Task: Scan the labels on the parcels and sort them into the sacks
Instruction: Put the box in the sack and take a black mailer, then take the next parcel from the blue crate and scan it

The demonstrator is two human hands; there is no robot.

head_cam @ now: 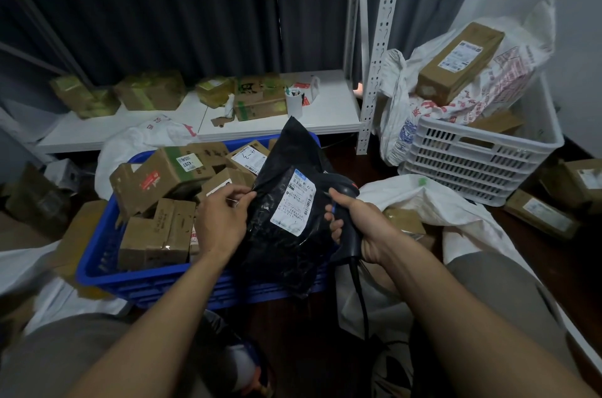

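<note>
Blue crate (pixel 94 267), left: loose cardboard boxes (pixel 163 176), apparently unsorted.
Left hand (pixel 221 221): pinches the edge of a black poly parcel (pixel 280 257), raised over the crate with its label (pixel 293 202) face-up, likely for scanning.
Right hand (pixel 361 228): wrapped round a scanner (pixel 343 185), head beside the label.
White sack (pixel 433 202), right: mouth open, brown parcel inside.
White crate (pixel 472 163), far right: printed sack (pixel 508 78) carrying a long box (pixel 462 62).

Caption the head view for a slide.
Left hand pinches a black poly mailer over the blue crate; right hand grips a barcode scanner.
</note>
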